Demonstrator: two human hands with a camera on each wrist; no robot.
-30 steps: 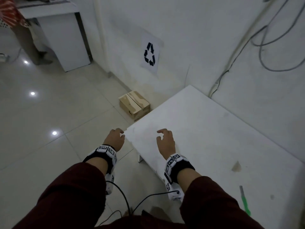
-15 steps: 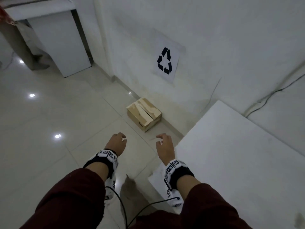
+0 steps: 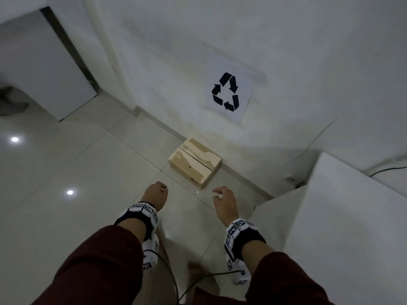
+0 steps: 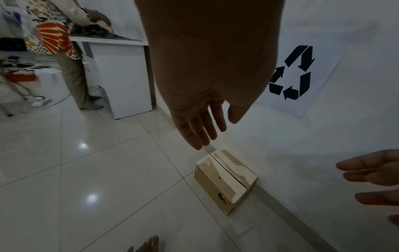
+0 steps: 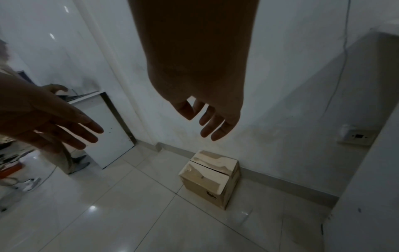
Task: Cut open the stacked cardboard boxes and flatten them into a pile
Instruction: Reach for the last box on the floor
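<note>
The box [image 3: 195, 164] sits on the floor [image 3: 77, 172] against the wall [image 3: 198, 40], just below the recycling sign [image 3: 228, 92], its top flaps closed with a seam between them. Both hands hover above the floor short of it, empty: the left hand [image 3: 155, 195] with fingers extended and relaxed, the right hand [image 3: 224, 202] likewise loose and spread. A white table [image 3: 352, 216] stands at the right

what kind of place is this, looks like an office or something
Probably a workroom or office corner used for recycling. A printed recycling sign is stuck on the white wall, a cardboard box sits on the glossy tiled floor beneath it, and a white table stands on the right.
</note>
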